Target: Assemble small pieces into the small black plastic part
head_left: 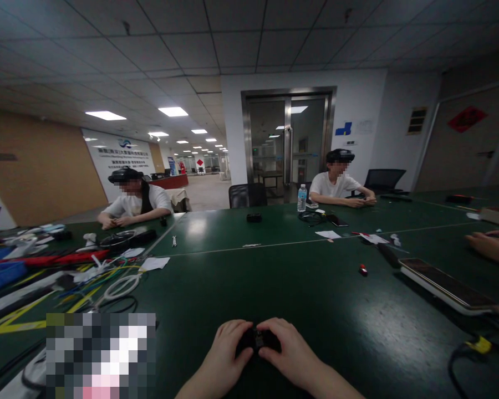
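At the near edge of the green table (233, 288), a small black block-like object (258, 339) with a few light marks on its middle sits between my two hands. My left hand (225, 350) curves round its left end, thumb in front and fingers behind. On the other end my right hand (290, 344) grips it the same way. The fingers cover both ends, and the object's exact kind is too dark to tell. It lies low, at or just above the tabletop; I cannot tell which.
Cables (122, 287), blue trays (4, 277) and papers crowd the left. A phone-topped white box (444, 285) and a small red item (362, 270) lie right. Farther off are a black block (254, 218), a water bottle (301, 198) and two seated people. Another person's hand (493, 249) shows at right.
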Demonstrator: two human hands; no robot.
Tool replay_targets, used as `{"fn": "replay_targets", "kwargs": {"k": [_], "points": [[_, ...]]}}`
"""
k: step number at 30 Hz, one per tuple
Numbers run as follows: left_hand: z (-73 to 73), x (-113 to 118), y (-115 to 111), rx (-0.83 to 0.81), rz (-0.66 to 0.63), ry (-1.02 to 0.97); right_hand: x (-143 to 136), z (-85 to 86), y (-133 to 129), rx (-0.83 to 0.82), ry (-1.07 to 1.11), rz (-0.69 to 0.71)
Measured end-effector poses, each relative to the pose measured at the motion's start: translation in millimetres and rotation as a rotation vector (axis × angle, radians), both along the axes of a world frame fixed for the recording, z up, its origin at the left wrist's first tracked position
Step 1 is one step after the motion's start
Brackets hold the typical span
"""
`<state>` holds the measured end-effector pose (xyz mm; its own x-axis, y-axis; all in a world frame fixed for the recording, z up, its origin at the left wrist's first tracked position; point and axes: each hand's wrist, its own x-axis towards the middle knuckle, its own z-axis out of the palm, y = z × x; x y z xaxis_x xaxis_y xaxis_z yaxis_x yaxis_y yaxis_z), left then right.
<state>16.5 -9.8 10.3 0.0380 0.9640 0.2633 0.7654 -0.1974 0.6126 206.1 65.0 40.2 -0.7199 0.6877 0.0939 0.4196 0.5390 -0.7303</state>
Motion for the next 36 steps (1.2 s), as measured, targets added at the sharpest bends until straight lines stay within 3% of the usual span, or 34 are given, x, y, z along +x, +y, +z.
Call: {"fn": "replay_targets", "kwargs": {"k": [11,20,25,36], "points": [[8.3,2,2,-0.042,-0.009,0.036,-1,2.7,0,-0.011,0.017,-0.001],[-6.3,-5,6,0.055,-0.060,0.054,-3,-1.3,3,0.008,0.049,0.021],[-9.7,-7,8,0.028,-0.066,0.082,-4,-6.7,8,0.016,0.018,0.038],[19.9,8,3,-0.148,0.011,0.030,-3,-0.8,8,-0.049,0.013,0.033]]}}
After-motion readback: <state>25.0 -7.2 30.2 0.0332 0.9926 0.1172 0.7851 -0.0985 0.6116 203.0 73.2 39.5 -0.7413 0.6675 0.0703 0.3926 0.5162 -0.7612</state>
